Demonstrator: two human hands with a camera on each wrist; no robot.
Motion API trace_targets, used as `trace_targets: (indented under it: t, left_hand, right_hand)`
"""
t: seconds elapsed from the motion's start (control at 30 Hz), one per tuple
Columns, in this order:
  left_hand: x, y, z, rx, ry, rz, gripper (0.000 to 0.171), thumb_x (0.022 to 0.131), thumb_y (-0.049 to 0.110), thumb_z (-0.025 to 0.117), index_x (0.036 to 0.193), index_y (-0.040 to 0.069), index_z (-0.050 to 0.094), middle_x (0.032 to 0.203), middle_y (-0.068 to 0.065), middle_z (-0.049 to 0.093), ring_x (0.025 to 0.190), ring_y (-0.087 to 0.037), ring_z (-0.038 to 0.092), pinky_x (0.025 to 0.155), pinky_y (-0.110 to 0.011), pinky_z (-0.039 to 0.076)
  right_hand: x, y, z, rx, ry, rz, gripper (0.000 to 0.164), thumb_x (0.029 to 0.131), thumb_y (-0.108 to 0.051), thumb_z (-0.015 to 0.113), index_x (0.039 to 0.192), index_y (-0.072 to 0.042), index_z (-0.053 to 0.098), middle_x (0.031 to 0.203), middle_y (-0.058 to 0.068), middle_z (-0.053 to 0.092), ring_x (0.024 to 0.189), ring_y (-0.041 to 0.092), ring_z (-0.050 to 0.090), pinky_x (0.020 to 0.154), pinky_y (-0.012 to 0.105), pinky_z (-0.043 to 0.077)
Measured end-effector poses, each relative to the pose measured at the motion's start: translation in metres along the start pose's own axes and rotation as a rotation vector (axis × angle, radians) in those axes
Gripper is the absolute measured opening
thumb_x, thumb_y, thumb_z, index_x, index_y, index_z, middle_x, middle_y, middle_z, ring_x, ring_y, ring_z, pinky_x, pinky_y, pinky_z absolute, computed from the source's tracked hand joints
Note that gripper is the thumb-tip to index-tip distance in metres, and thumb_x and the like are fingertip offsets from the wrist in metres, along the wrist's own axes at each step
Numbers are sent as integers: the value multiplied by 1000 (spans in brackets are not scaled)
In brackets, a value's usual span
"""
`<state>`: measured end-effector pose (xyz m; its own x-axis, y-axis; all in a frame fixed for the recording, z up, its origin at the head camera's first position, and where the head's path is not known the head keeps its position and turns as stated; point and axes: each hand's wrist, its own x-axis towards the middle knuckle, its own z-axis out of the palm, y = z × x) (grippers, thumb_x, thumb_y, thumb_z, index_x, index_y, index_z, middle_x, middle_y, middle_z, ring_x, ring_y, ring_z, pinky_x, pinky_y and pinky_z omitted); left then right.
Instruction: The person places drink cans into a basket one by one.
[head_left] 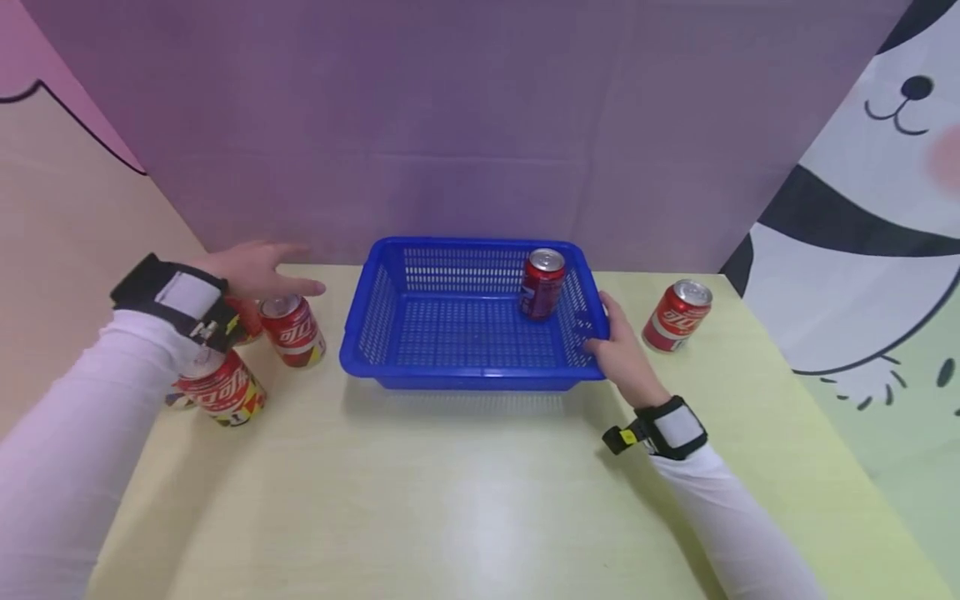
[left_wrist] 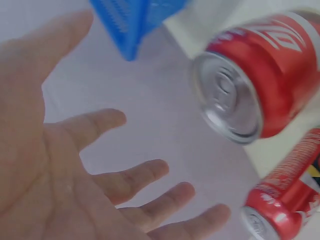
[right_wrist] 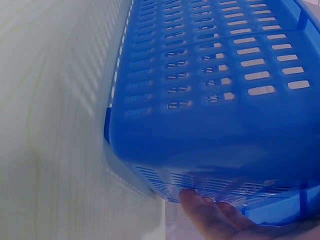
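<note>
My left hand (head_left: 253, 269) hovers over the cola cans at the left, its fingers spread and holding nothing. Close below it stands one red can (head_left: 294, 335). A second can (head_left: 227, 392) stands nearer, and another can (head_left: 246, 317) is mostly hidden behind the wrist. In the left wrist view the bare palm (left_wrist: 55, 175) faces a can (left_wrist: 285, 70), apart from it. My right hand (head_left: 626, 357) grips the right rim of the blue plastic basket (head_left: 480, 372), thumb over the edge and fingers outside against the slotted wall (right_wrist: 210, 135). One can (head_left: 542, 287) stands inside the basket, at its right.
Another red can (head_left: 677, 317) stands on the table (head_left: 480, 483) to the right of the basket, beyond my right hand. A purple cloth backdrop (head_left: 480, 125) rises behind the table. Printed panels flank both sides, the right one with a panda (head_left: 885, 192).
</note>
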<state>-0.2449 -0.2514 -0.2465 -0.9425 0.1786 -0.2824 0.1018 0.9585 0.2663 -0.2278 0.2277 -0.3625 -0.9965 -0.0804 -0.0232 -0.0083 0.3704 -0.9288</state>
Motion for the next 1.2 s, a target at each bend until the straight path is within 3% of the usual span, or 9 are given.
trace_targets:
  t: [0.2,0.27,0.5,0.67,0.93,1.2]
  left_hand:
    - [27,-14,8,28,-49,1,121,69,80,64,155,7,23,149,-37,25,130,-60,25,92,-75,33]
    - [31,-15,11,42,-49,0,120,68,77,68,155,6,24,149,-37,26,132,-60,22,95,-77,25]
    - [39,-21,24,29,-87,-37,126,64,75,74,154,2,23,146,-39,27,132,-60,21,98,-75,25]
    - [42,-25,32,-10,-160,-69,127,66,73,74,155,2,16,144,-41,29,130,-60,26,97,-74,29]
    - [49,-25,44,-73,-232,-104,122,65,58,85,155,5,21,142,-40,32,124,-57,37,93,-70,38]
    - [52,-25,45,-57,-197,-97,106,66,39,90,150,4,35,132,-34,46,115,-50,49,90,-65,45]
  right_hand:
    - [-1,2,2,11,3,9,86,88,7,48,159,-13,3,160,21,14,139,41,25,111,58,24]
    - [-1,3,3,10,4,12,86,88,7,47,159,-13,3,160,21,14,139,41,25,111,58,24]
    - [0,5,6,-3,9,16,86,88,7,48,159,-14,4,160,21,16,138,39,26,111,57,25]
    - [1,6,6,-6,9,17,87,88,6,49,159,-15,3,160,20,16,137,39,28,109,57,27]
    - [0,3,5,4,20,18,87,87,7,49,159,-14,5,159,20,17,136,39,29,109,56,27]
    - [1,3,4,6,19,22,85,89,7,48,159,-15,4,159,21,17,137,40,28,109,57,27]
